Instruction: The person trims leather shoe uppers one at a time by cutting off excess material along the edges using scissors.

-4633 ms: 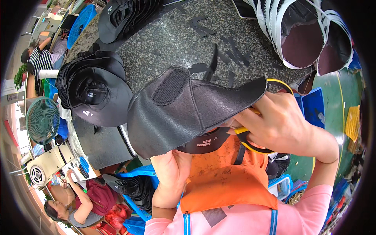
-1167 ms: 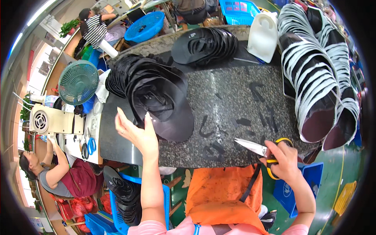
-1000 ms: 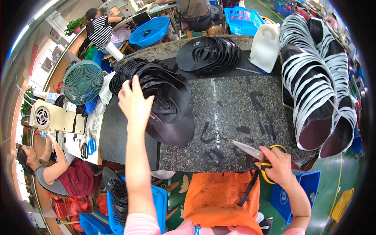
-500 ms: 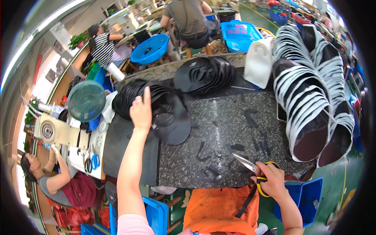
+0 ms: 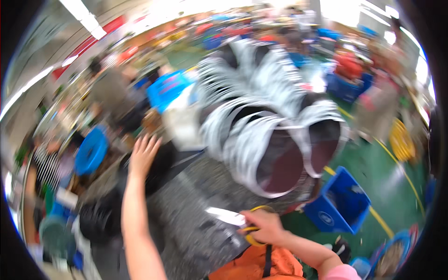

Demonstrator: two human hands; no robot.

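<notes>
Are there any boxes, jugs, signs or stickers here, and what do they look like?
Blue crate: on the green floor at right, boxy, open top, pale round mark on its side.
Blue bin: beyond the table, upper left, blurred.
White jug: far table edge, blurred.
Signs or screens: too blurred to tell.

A heavily motion-blurred view down onto a speckled grey bench [image 5: 196,224]. The person's left hand [image 5: 143,155] reaches out, fingers spread, over a dark heap of black caps [image 5: 161,165] near the bench's far left edge. The right hand [image 5: 262,226] grips yellow-handled scissors [image 5: 233,218] at the near edge, blades pointing left. A curving stack of white-rimmed cap brims [image 5: 261,126] fills the far right side.
</notes>
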